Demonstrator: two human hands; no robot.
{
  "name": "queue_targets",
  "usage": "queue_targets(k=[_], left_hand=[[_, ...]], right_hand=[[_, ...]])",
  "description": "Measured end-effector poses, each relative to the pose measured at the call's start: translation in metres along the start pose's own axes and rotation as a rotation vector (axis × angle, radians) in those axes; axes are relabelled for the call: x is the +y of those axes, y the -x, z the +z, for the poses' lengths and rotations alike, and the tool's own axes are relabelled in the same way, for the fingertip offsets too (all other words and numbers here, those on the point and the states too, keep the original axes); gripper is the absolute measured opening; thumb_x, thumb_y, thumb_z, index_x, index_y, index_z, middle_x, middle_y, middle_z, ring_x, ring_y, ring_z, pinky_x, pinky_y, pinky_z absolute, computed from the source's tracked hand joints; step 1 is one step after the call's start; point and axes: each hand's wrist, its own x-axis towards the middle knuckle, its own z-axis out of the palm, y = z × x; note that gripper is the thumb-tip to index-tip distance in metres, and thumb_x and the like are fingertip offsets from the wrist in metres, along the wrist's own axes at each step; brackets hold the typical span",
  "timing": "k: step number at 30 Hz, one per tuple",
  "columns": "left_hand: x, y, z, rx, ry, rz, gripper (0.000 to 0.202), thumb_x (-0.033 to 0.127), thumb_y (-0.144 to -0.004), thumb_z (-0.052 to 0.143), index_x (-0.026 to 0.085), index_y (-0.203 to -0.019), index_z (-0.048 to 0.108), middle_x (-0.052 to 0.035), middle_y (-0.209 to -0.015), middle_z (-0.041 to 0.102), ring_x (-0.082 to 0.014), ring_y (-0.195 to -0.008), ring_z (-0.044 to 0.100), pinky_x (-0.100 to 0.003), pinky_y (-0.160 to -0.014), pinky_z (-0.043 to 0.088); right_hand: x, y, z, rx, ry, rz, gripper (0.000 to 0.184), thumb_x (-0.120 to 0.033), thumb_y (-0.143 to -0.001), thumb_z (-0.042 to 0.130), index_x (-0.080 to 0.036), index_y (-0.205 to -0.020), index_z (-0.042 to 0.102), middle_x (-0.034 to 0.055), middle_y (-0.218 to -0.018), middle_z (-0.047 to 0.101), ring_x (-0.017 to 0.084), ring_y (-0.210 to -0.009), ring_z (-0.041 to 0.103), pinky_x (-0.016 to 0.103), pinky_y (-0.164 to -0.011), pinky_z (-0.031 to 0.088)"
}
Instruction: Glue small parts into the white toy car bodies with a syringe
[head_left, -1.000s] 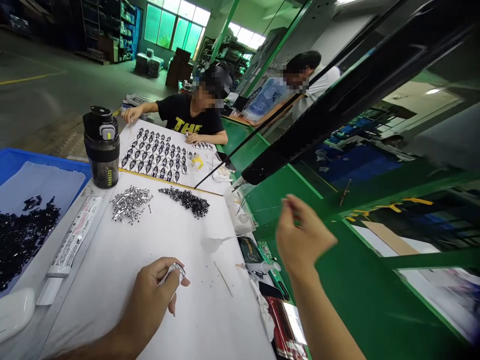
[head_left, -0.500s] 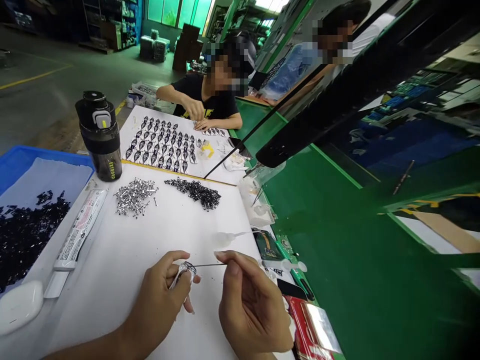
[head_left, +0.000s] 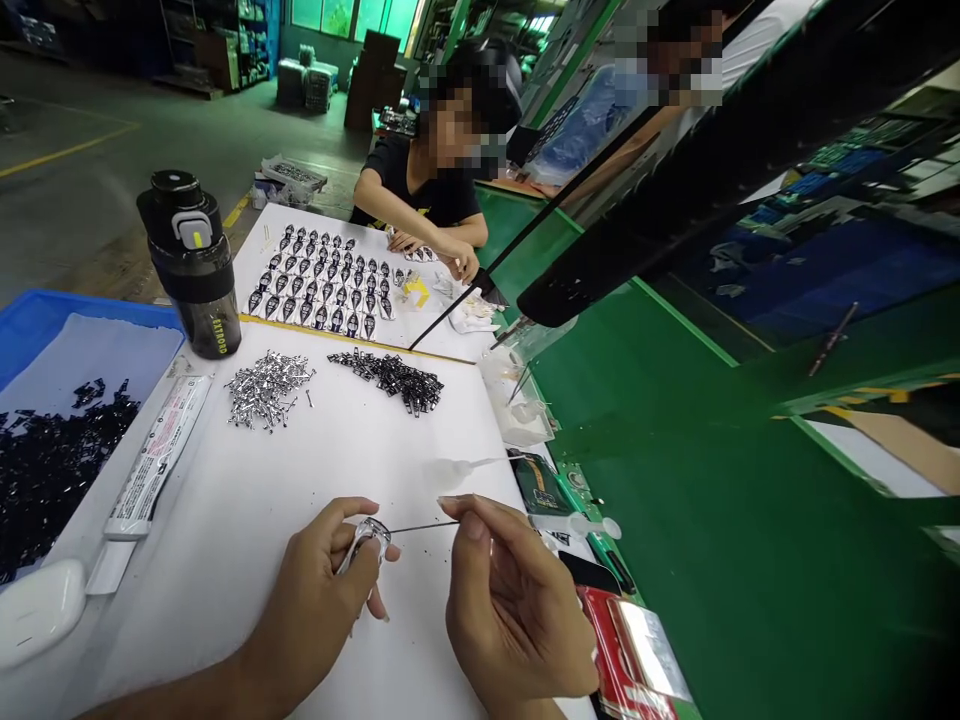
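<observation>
far left: blue tray point(head_left: 45, 340) with heaped black metal parts point(head_left: 60, 470), white squeeze tube point(head_left: 156, 470) just beside it. centre: silver pins point(head_left: 266, 390) and black clips point(head_left: 386, 382) in separate piles on white sheet point(head_left: 225, 500), apparently kept apart for easy picking. lower centre: left hand point(head_left: 311, 610) curled, fingers clamped on small silver loop point(head_left: 367, 535), raised off the sheet, seemingly for a steady view. lower right: right hand point(head_left: 517, 610) nearly closed, pinching thin dark needle point(head_left: 424, 526), tip at the loop, contact too small to confirm. hands close, not touching.
</observation>
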Motion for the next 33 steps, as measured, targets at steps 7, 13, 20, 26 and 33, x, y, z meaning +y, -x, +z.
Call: queue_targets(k=[7, 13, 20, 26, 33], left_hand=[[0.002, 0.0, 0.001, 0.008, -0.009, -0.004, 0.037, 0.042, -0.091, 0.056, 0.02, -0.12, 0.054, -0.0105, -0.107, 0.073, -0.0129, -0.061, 0.063, -0.024, -0.048, 0.041], [-0.001, -0.002, 0.0, -0.031, 0.076, 0.022, 0.042, 0.045, -0.087, 0.06, 0.018, -0.119, 0.054, -0.0125, -0.103, 0.072, -0.017, -0.064, 0.068, -0.025, -0.047, 0.043], [-0.003, -0.005, 0.0, -0.201, 0.454, -0.128, 0.05, 0.04, -0.086, 0.065, 0.014, -0.126, 0.055, -0.0177, -0.107, 0.072, -0.0297, -0.08, 0.076, -0.034, -0.055, 0.055], [0.0, -0.002, 0.002, -0.238, 0.614, -0.212, 0.048, 0.033, -0.096, 0.054, 0.014, -0.14, 0.047, -0.0168, -0.101, 0.075, -0.0289, -0.085, 0.076, -0.04, -0.071, 0.058], [0.0, -0.003, 0.004, -0.252, 0.596, -0.239, 0.048, 0.027, -0.097, 0.054, 0.014, -0.142, 0.046, -0.0143, -0.093, 0.076, -0.0271, -0.08, 0.076, -0.039, -0.07, 0.058]], right_hand=[[-0.006, -0.001, -0.006, 0.039, 0.02, 0.076, 0.042, 0.002, -0.084, 0.061, -0.02, -0.119, 0.067, 0.0055, -0.091, 0.073, 0.02, -0.075, 0.071, 0.037, -0.061, 0.06], [-0.004, -0.062, -0.035, 0.617, 0.358, 0.102, 0.016, -0.028, -0.09, 0.066, -0.023, -0.104, 0.072, 0.0063, -0.087, 0.072, 0.028, -0.077, 0.072, 0.048, -0.07, 0.059], [0.11, -0.127, -0.066, 0.088, 0.605, 0.312, 0.028, -0.039, -0.083, 0.057, -0.016, -0.095, 0.068, 0.0107, -0.085, 0.074, 0.026, -0.08, 0.073, 0.043, -0.081, 0.058], [0.153, -0.117, -0.064, -0.068, 0.612, 0.386, 0.028, -0.04, -0.078, 0.056, -0.018, -0.089, 0.067, 0.011, -0.081, 0.074, 0.026, -0.077, 0.071, 0.042, -0.082, 0.055], [0.148, -0.112, -0.071, 0.021, 0.557, 0.435, 0.042, -0.048, -0.086, 0.049, -0.015, -0.106, 0.065, 0.0143, -0.1, 0.073, 0.025, -0.093, 0.071, 0.039, -0.092, 0.052]])
